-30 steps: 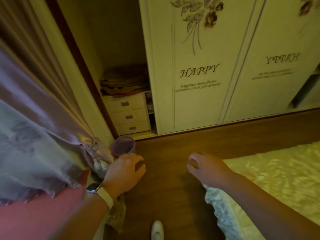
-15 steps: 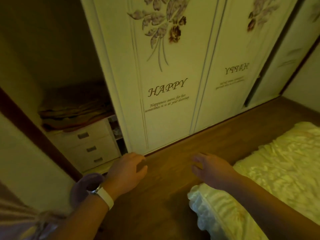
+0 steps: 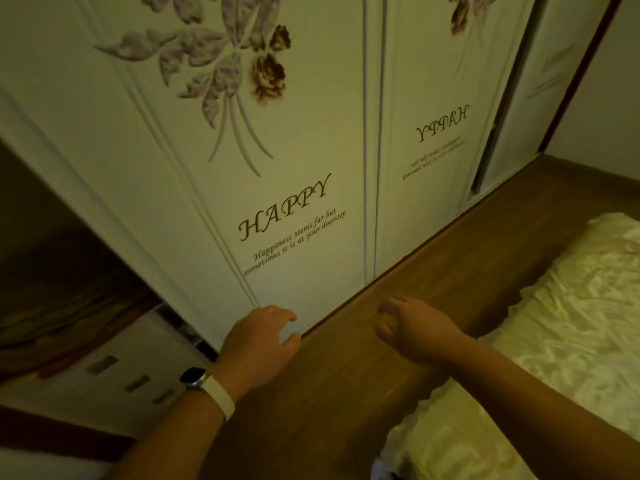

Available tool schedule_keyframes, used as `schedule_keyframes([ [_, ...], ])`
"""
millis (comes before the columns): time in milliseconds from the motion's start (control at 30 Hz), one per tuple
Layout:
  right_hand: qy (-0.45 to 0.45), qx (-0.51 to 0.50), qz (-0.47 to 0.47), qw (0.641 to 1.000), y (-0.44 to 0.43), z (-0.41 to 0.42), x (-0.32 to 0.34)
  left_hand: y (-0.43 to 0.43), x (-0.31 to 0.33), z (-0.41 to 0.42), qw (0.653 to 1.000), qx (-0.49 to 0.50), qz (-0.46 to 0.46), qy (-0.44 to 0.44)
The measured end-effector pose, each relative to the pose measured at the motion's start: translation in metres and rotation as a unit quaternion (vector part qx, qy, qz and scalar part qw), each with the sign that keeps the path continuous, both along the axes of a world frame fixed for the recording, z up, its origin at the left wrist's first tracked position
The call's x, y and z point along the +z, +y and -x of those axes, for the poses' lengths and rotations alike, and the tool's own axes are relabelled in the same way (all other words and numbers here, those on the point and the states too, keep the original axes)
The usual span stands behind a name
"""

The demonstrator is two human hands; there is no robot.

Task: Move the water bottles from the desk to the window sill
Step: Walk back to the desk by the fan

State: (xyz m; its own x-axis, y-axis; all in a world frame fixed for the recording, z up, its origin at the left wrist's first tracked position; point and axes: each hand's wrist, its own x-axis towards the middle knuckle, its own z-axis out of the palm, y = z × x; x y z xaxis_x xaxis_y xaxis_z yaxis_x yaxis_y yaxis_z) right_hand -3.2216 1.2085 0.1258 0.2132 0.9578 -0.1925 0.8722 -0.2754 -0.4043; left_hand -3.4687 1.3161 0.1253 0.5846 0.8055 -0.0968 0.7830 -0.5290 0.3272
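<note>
No water bottle, desk or window sill shows in the head view now. My left hand (image 3: pixel 258 344), with a watch on a white strap at the wrist, hangs in front of the wardrobe's lower edge, fingers loosely curled and holding nothing. My right hand (image 3: pixel 415 329) hangs beside it over the wooden floor, fingers spread and relaxed, also holding nothing.
A white sliding wardrobe door (image 3: pixel 287 161) with flower relief and "HAPPY" lettering fills the view ahead. Its open left section shows small drawers (image 3: pixel 114 372) and folded cloth. Wooden floor (image 3: pixel 433 271) runs between the wardrobe and a bed with a cream satin cover (image 3: pixel 571 323) at right.
The view has swung right, away from the curtain and the purple cup by my left hand; both are out of sight. My hands have opened and hold nothing.
</note>
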Motion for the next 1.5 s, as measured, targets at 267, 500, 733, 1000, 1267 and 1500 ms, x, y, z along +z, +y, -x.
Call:
schedule_keyframes([
  [267,0.015,-0.050,0.004,0.999,0.064,-0.092,0.013,0.087,0.019,-0.109,0.998,-0.059,-0.020,-0.004],
  [500,0.008,-0.106,0.016,0.994,0.114,-0.154,0.004,0.160,0.007,-0.186,0.993,-0.117,-0.008,-0.034],
  [733,-0.003,-0.179,0.066,0.982,0.191,-0.213,-0.018,0.267,-0.023,-0.277,0.976,-0.214,0.006,-0.030],
  [1000,-0.049,-0.277,0.048,0.958,0.281,-0.269,0.013,0.370,-0.005,-0.396,0.943,-0.334,-0.001,-0.008],
  [1267,-0.102,-0.373,0.049,0.921,0.270,-0.327,0.032,0.396,0.005,-0.501,0.904,-0.426,-0.028,-0.016],
  [1500,-0.114,-0.420,0.049,0.899,0.246,-0.410,0.005,0.392,-0.006,-0.610,0.887,-0.460,-0.027,-0.017],
])
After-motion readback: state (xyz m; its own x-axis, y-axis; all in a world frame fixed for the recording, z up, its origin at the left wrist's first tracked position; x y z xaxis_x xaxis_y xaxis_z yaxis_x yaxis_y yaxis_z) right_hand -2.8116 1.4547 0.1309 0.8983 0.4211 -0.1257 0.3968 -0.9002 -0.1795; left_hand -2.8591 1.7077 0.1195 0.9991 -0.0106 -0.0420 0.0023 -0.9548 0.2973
